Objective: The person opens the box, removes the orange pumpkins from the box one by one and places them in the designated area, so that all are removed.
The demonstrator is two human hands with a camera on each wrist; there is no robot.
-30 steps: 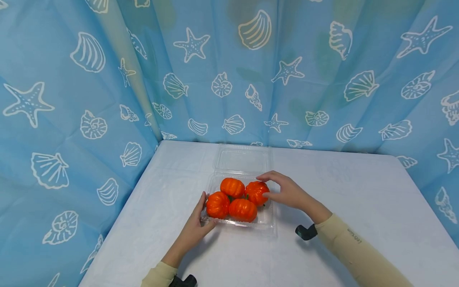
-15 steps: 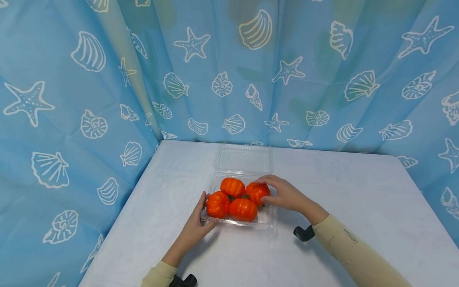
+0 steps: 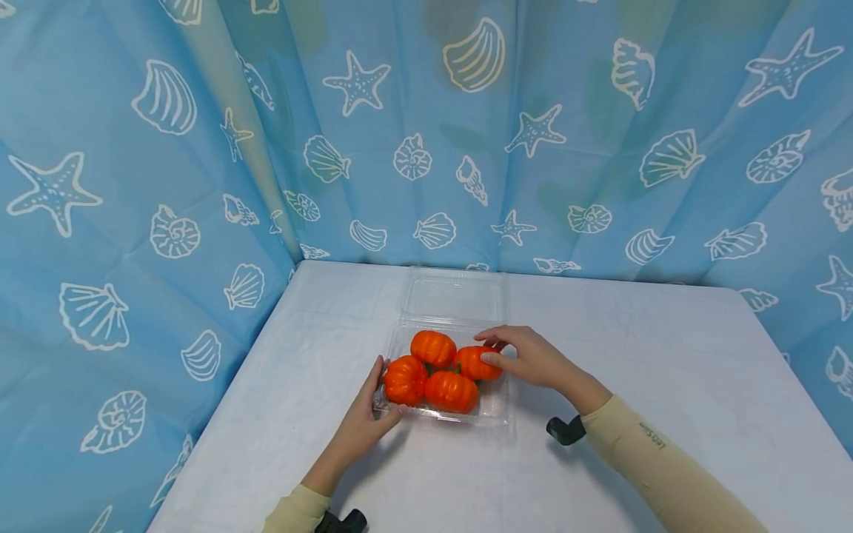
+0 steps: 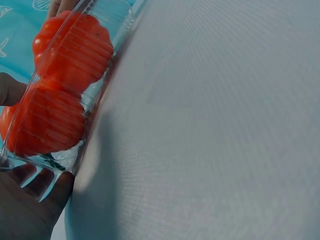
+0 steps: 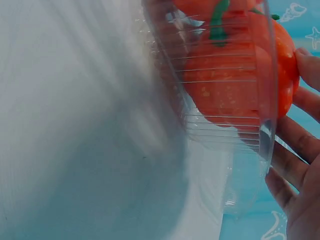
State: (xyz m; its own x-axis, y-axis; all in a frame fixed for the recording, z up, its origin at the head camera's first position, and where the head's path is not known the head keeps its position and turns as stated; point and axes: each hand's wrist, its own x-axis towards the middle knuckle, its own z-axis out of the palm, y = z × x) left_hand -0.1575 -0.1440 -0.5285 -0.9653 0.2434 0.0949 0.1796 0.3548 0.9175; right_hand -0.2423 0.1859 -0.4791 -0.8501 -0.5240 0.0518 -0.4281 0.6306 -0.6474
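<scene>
hold firm, nudge gently

the right hand [image 3: 529, 359] has its thumb on the near side and its fingers curved behind the rightmost glossy orange, ribbed pumpkin [image 3: 472, 364]; how hard they press, i cannot tell. that pumpkin sits inside the clear, rectangular plastic box [image 3: 494, 403], beside three similar orange pumpkins [image 3: 452, 392]. the left hand [image 3: 369, 411] grips the box by its near left corner, and the clear, flat plastic lid [image 3: 455, 296] lies folded back beyond it on the white cloth-covered table [image 3: 633, 459].

the step looks like adjusting how the pumpkin lies. to do it well, keep the left grip steady without squeezing the thin wall, turn the pumpkin with light fingertips, and avoid crowding its neighbours.
</scene>
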